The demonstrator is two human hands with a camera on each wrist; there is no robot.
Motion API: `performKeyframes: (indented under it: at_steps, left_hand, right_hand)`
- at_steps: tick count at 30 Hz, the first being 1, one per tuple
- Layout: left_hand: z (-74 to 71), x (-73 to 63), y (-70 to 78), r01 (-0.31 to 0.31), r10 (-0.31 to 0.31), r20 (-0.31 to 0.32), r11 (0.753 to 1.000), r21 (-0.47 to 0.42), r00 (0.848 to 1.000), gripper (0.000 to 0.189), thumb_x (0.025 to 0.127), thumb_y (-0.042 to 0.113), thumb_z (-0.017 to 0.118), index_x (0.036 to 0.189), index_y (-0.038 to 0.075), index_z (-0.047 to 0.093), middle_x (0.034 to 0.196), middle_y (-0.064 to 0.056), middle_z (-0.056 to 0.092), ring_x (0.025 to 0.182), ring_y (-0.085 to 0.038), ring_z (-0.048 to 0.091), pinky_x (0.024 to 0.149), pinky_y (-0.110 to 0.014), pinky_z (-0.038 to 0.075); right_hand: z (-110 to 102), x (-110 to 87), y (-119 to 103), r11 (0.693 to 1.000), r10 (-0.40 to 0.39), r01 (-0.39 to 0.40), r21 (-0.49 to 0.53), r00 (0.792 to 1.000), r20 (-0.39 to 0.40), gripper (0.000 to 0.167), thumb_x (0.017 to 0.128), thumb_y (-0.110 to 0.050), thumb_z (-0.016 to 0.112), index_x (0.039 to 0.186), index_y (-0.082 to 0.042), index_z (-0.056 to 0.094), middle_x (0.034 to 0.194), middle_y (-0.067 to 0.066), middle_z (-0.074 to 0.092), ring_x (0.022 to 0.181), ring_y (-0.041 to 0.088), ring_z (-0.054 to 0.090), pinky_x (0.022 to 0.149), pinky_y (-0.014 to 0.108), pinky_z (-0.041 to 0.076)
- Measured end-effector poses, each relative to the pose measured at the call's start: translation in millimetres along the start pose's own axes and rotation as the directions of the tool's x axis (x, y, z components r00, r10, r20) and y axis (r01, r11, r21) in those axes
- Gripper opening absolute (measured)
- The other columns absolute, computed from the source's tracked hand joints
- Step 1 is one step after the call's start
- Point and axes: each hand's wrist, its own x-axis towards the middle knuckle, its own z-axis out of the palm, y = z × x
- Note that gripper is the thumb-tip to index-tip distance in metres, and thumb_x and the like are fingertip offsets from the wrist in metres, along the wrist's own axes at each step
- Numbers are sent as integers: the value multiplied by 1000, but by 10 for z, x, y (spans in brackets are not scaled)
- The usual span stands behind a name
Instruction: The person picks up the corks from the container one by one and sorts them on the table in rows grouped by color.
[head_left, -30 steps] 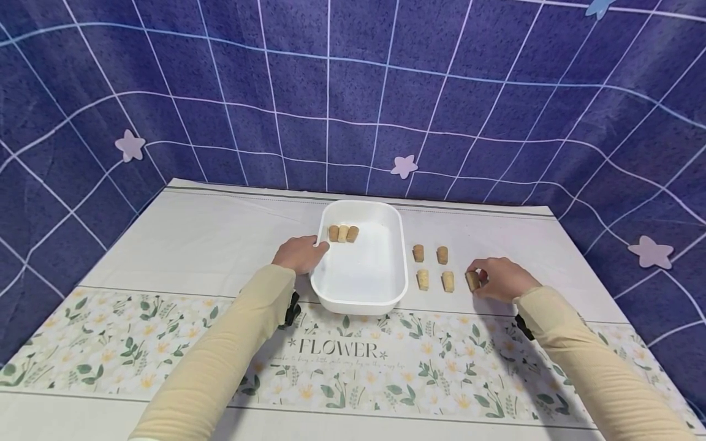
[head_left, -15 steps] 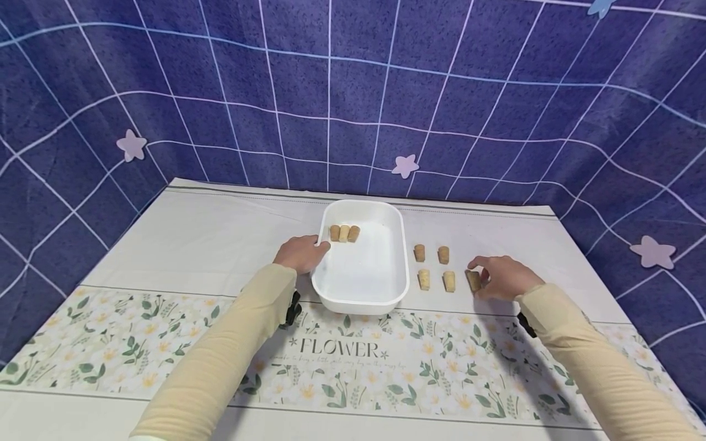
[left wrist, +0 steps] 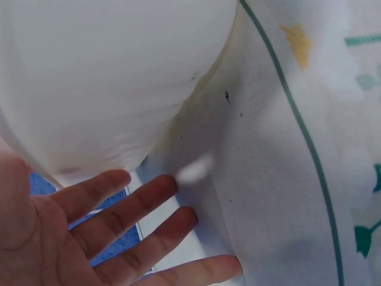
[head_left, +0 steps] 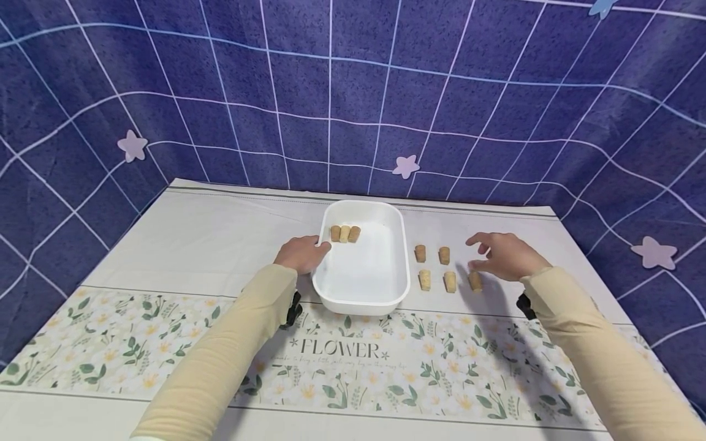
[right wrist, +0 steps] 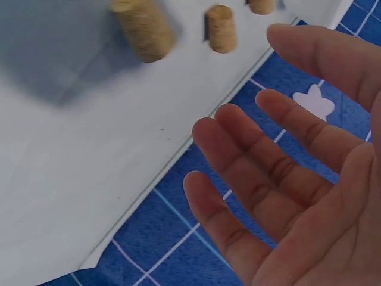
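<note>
My left hand (head_left: 302, 253) is at the left rim of a white tub (head_left: 364, 303), thumb hooked over the rim. In the left wrist view its other fingers (left wrist: 158, 187) extend spread along the outer wall. My right hand (head_left: 508, 256) hovers above and beside a cork stopper (head_left: 475, 282), the rightmost of the front row, fingers parted and holding nothing. Left of that cork are two more front corks (head_left: 450, 282) and two back corks (head_left: 444, 255). The right wrist view has a cork (right wrist: 146, 30) apart from the extended fingers.
Three corks (head_left: 344, 233) sit side by side in the tub's back left part. A white cloth with a floral band (head_left: 342, 380) covers the table. A blue gridded curtain (head_left: 248, 92) with star shapes closes off the back and sides.
My right hand has let go of the rightmost front cork and risen up and away from it, its fingers spreading. My left hand and the tub have stayed in place.
</note>
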Motion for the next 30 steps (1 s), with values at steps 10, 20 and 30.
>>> performKeyframes:
  at_steps: [10,20,30]
  left_hand:
    - [-4,-9,-3,-24,24,-17,1000,-7,1000,58,106,36,31,148,2,50,130,-21,65,116,-35,61,104,-48,45]
    - [-23,-8,10,-21,21,0,1000,1,1000,60,106,37,30,152,1,45,143,-23,56,128,-39,54,110,-49,40]
    - [-14,-8,-2,-12,12,0,1000,-2,1000,60,107,38,30,152,1,44,147,-22,52,134,-41,49,113,-50,37]
  right_hand:
    - [-94,154,-260,1000,-27,27,-6,999,-42,44,96,-20,69,134,1,61,115,24,67,104,41,64,90,56,50]
    - [-127,355,-578,998,-62,62,12,997,-53,43,97,-20,68,135,-2,62,117,22,67,103,36,65,90,52,51]
    - [-116,566,-883,994,-105,106,22,992,-70,42,96,-20,68,134,-2,63,117,23,68,100,34,66,90,48,52]
